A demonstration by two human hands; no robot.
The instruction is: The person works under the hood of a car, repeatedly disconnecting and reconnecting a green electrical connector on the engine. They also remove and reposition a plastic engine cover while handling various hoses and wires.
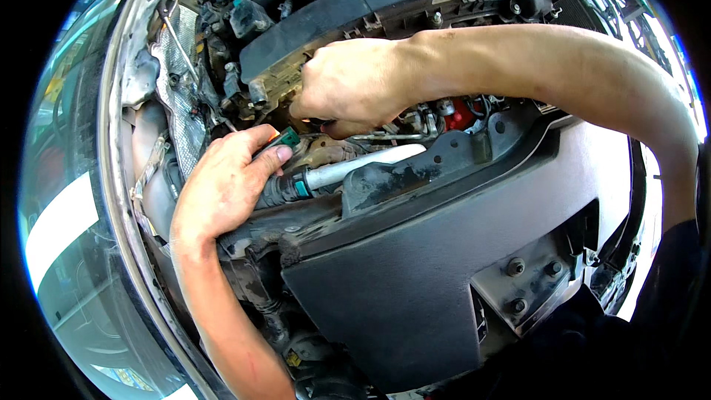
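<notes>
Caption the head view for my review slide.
In a car's engine bay, the left hand holds a small green object while the right hand reaches in beside a long black cover.

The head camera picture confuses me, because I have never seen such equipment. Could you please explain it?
A wide fisheye camera on a person's head took it, looking down, so straight edges bend. No robot is here, only the wearer's two bare hands in a vehicle's engine bay. The left hand pinches a small green object; its kind is unclear. The right hand reaches in beside a long black cover; what it touches is hidden. Nearer sit a pale tube and black panel.
</notes>
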